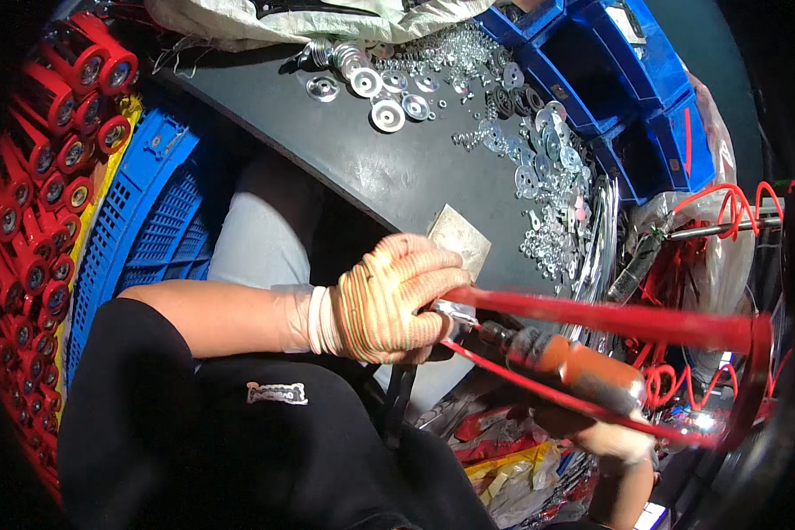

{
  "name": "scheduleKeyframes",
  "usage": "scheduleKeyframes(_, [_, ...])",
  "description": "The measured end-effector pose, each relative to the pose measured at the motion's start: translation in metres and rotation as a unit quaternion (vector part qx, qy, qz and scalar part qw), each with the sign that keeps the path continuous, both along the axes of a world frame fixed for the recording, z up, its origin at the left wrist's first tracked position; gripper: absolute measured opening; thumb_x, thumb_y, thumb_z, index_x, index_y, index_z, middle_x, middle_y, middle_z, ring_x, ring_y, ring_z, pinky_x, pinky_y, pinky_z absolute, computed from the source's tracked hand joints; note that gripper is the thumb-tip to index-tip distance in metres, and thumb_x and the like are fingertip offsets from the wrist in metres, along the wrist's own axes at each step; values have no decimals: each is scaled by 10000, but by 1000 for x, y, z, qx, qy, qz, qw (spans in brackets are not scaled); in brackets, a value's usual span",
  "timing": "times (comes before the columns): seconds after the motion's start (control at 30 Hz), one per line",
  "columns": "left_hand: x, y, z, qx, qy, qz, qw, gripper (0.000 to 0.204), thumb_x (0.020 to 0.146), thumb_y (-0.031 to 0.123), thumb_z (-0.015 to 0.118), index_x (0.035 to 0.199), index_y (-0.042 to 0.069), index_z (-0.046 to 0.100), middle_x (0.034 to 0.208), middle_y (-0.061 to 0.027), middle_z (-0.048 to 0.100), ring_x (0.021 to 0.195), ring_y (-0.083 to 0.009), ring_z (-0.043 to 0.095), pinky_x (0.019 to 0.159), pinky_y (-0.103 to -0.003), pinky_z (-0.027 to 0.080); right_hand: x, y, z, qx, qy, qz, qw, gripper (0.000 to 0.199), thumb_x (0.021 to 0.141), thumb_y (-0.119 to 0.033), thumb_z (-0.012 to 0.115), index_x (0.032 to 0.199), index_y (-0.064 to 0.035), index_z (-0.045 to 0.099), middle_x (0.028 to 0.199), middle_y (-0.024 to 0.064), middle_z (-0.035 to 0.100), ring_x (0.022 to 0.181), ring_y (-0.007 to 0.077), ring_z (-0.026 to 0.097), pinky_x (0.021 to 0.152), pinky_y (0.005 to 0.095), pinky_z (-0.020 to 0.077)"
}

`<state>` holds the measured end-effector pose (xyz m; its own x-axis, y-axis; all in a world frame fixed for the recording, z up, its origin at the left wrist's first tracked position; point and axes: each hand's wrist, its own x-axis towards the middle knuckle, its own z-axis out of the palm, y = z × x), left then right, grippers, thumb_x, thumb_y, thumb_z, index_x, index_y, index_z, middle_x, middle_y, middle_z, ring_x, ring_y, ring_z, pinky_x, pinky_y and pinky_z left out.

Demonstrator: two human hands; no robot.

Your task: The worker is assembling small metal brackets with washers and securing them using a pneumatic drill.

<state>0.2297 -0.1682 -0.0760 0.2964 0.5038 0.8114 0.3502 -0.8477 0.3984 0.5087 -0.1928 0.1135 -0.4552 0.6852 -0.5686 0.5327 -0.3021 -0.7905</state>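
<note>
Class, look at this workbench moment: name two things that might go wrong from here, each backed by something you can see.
1. The left hand pinches the red frame right where the powered driver in the right hand points; a slip might catch the gloved fingers.
2. Loose metal washers lie scattered near the table edge; a knock from the frame might send some off.

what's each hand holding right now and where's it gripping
Left hand clasps one end of the red metal frame. Right hand holds the orange power screwdriver near its rear.

Dark worktop [362,159] carries silver discs [387,113], scattered washers [543,168] and a metal plate [459,237] just beyond the gloved fingers [415,265]
</note>
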Motion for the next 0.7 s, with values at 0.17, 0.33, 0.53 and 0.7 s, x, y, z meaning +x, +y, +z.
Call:
scheduleKeyframes(0.17, [7,-3,-4,-7,5,11,1000,248,610,190,659,791,113,507,1034,-145,606,914,-315,609,760,-442,456,6,4,9,45,-92,54,993,616,801,-140,695,1336,-27,412,1306,162,504,1218,258,473,1028,415,370])
scheduleKeyframes(0.33, [6,-4,5,1,-45,-27,999,376,516,266,716,821,111,560,992,-115,586,931,-309,581,786,-465,434,-20,16,26,-34,-23,-26,999,628,722,-56,715,1291,6,456,1240,207,544,1063,286,557,879,415,466])
scheduleKeyframes(0.53, [2,-4,-2,-81,-76,-61,992,434,547,316,741,915,157,572,1029,-73,579,1000,-285,566,858,-460,391,-49,22,50,28,-142,0,990,455,788,-147,703,1180,28,554,1084,125,638,1005,177,600,899,324,453])
scheduleKeyframes(0.7, [-1,0,-5,-56,-51,-37,996,412,582,357,738,897,157,564,1064,-84,567,1038,-278,546,898,-458,358,-28,12,14,78,-295,75,949,568,661,-239,748,1138,6,560,1066,148,630,969,275,612,871,363,486])
